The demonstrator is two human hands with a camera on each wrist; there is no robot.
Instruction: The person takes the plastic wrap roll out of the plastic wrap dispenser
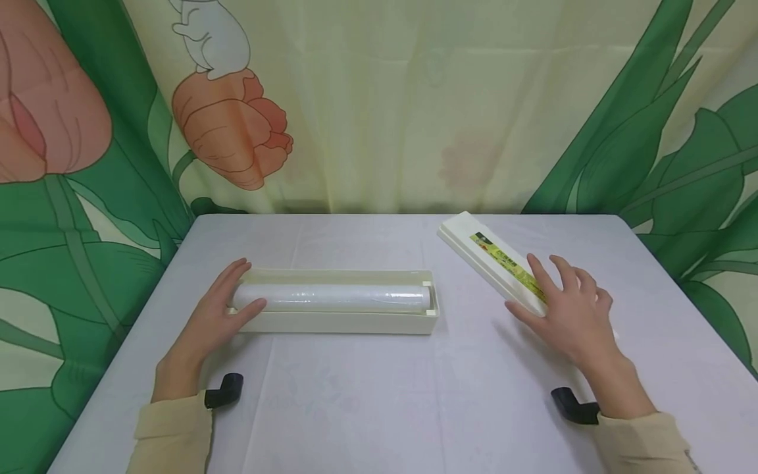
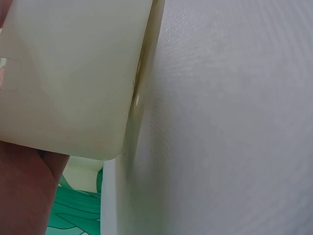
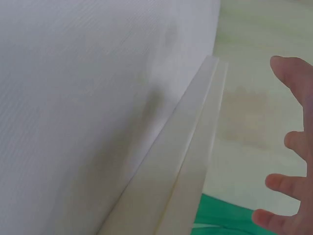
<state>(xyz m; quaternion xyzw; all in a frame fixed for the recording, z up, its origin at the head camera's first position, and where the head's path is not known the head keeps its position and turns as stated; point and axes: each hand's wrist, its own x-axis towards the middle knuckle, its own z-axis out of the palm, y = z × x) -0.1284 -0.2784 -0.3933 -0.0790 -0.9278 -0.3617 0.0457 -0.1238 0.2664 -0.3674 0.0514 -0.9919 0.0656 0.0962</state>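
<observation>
A long white box [image 1: 343, 323] lies uncovered across the table, holding a shiny roll of clear plastic wrap [image 1: 337, 298]. My left hand [image 1: 208, 321] grips the box's left end, thumb at the front edge and fingers toward the back. In the left wrist view, the plain box end [image 2: 68, 83] fills the upper left and hides part of that hand. To the right, a white lid [image 1: 464, 230] with a yellow-green label lies at a slant. My right hand [image 1: 571, 319] is over the lid's near end with fingers spread, apart from it in the right wrist view.
A white cloth covers the table [image 1: 355, 401]. Behind it hangs a curtain [image 1: 379, 118] printed with tulips and leaves. A black wrist mount [image 1: 225, 390] sticks out from the left sleeve, and another black mount [image 1: 573, 407] from the right.
</observation>
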